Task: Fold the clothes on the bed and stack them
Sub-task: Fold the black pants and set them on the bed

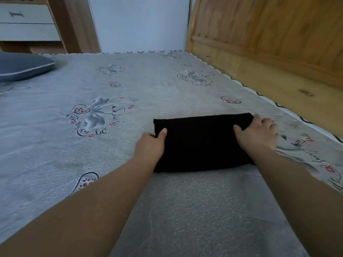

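The folded black cloth rectangle (200, 143) lies flat on the grey flower-printed bed sheet (111, 164), toward the bed's right side near the wooden wall panel (269, 43). Its long axis runs left to right, straight ahead of me. My left hand (151, 145) grips its left end, thumb on top; my right hand (258, 132) holds its right end, fingers blurred. Both sit equally near. A grey piped pillow (22, 66) rests far left.
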